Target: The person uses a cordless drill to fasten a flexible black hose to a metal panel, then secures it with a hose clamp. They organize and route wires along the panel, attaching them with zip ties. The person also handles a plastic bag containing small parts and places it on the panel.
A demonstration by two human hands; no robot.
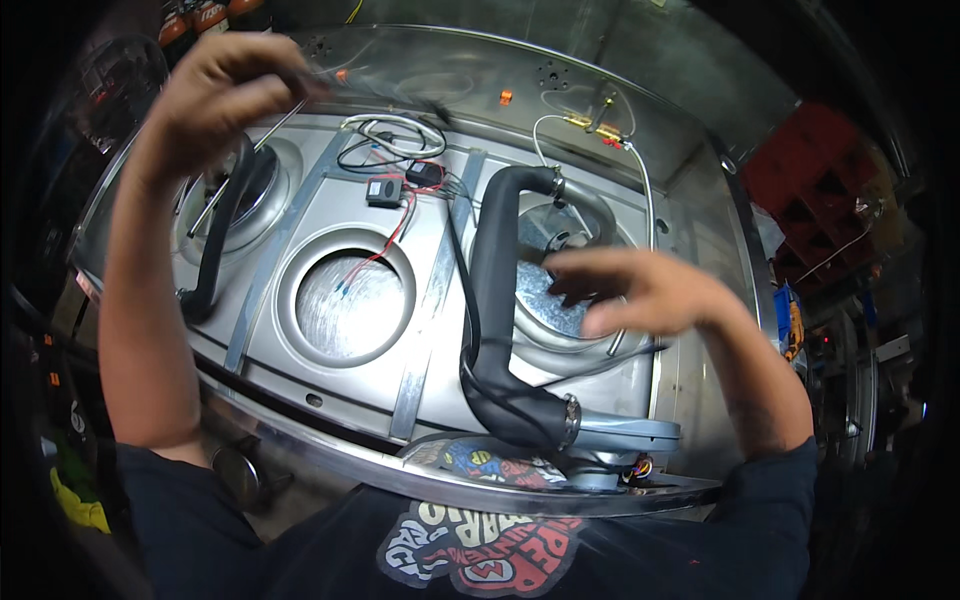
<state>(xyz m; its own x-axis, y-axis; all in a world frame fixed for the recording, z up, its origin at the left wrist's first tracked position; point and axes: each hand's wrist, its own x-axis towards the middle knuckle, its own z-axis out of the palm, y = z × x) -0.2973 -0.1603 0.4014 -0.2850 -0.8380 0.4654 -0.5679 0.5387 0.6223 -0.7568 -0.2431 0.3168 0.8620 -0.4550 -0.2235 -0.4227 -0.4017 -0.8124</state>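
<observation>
Fingers curled on the left hand (215, 100), up over the back left corner of the steel case (310, 437), a dark cord (385, 98) streaking from their tips toward the back edge; too much blur to tell whether they truly pinch it! Across on the right half, the right hand (655, 290) hangs loosely spread, no grip to be seen, just beside the fat black hose (492, 270), which runs from near the back edge down to the front right, where a metal clamp (572, 420) joins it to a grey duct (630, 433).

How would they handle? That cord looks light and limp, surely best taken close to its end. The hose looks light for its bulk, rubbery and springy, so the straight middle stretch seems the place to hold, clear of the clamp's edges.

Now the writing! Two little black boxes (385, 192) near the back edge, the front one wearing a pale label too small to read. Bold cartoon lettering in cream and red on the dark shirt (480, 550), and pale lettering on orange bottles (210, 16) beyond the back left corner.
</observation>
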